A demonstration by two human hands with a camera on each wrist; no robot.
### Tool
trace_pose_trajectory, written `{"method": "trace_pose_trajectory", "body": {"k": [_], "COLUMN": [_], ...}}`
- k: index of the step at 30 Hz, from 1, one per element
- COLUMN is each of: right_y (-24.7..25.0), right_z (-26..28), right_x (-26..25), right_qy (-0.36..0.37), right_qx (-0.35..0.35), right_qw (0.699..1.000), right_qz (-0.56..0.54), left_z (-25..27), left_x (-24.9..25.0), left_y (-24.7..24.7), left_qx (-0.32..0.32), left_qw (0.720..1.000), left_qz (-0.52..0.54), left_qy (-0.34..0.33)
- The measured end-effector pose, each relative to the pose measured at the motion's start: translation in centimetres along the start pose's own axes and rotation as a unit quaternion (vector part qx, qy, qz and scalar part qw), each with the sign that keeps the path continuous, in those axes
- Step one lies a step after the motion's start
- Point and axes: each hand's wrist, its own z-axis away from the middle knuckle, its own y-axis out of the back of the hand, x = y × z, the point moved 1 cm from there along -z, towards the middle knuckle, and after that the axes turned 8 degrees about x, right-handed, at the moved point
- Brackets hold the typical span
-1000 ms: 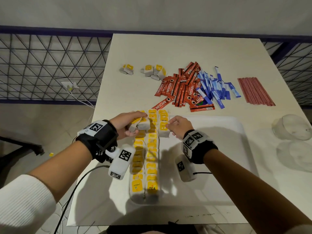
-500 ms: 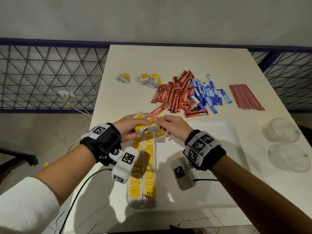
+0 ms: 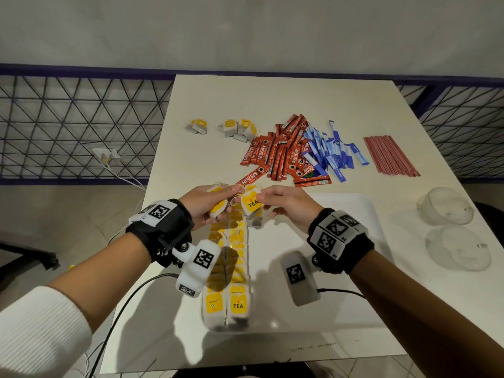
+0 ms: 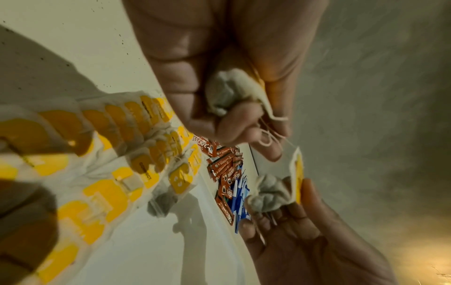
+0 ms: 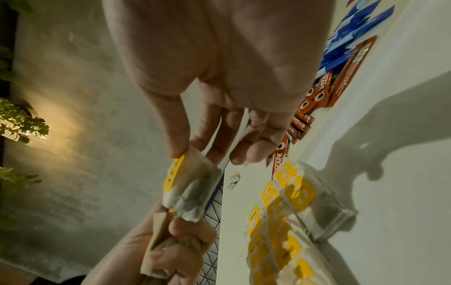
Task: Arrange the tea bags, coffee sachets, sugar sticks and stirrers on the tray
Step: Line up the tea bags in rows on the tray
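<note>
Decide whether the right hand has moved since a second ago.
Yes. The right hand has shifted left toward the left hand and lifted off the tea bag rows. It now pinches a tea bag above their far end.

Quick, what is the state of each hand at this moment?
Left hand: closed around a tea bag, strings tangled at its fingertips.
Right hand: pinching a second tea bag by thumb and forefinger, other fingers loose.

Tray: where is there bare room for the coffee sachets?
The tray is bare right of the two tea bag rows, out to its right rim. Its left strip is crowded: both rows, plus left hand and right hand holding tea bags above.
</note>
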Motion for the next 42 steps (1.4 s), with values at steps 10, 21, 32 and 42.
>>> {"method": "trace_pose_trajectory", "body": {"k": [10,21,32,42], "right_y": [-0.4,-0.5,-0.6,0.7], "right_z": [0.3,-1.1,-2.1,-1.9], "right_x": [0.1,0.6,0.8,1.7], "right_qy": [0.000,0.005,-0.005,-0.026], "right_qx": [0.027,0.075,0.091,-0.043], "right_qw": [0.999,0.997,0.996,0.998], "right_qz": [0.018,0.008,-0.021,0.037], "left_z": [-0.1,0.1,-0.3,-0.5], "left_x": [-1.5,-1.7,-1.8,-2.4], "left_y": [-2.0,-1.8,-2.3,-2.2], "left_qx": [-0.006,0.107,0.123,0.079], "left_qw": [0.999,0.977,0.975,0.966], "left_qz": [0.029,-0.129,-0.156,-0.240], "left_qy": [-0.013,-0.130,-0.101,-0.051]}}
